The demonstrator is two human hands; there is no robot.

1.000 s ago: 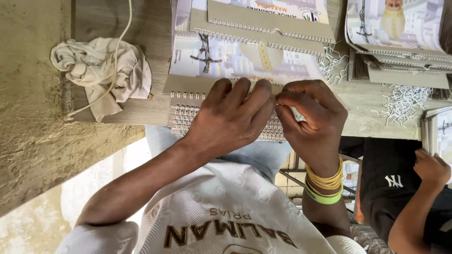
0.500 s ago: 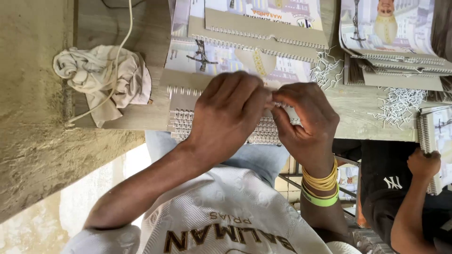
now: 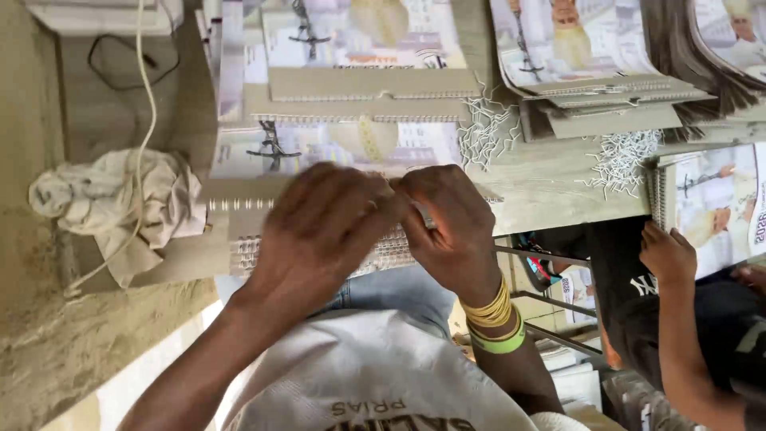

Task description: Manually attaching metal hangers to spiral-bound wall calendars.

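White wire-bound calendar [image 3: 239,254] at frame centre: left hand [image 3: 319,231] presses flat on binding, grip spread; right hand [image 3: 451,231] pinches small wire end [image 3: 427,217]. Best keep pressure even, coil aligned with desk [image 3: 550,191] edge.

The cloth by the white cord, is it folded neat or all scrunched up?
Scrunched up. The pale cloth sits in a lumpy, wrinkled heap on the table, with the white cord running across it.

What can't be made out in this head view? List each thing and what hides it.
- Wire binding of the calendar: its middle is hidden under both hands.
- Left hand: motion-blurred, so its fingertip grip is unclear.
- Right hand: something small and pale sits between the fingers, too small to identify.
- Co-worker's hand: the stack it touches is cut off by the right edge.
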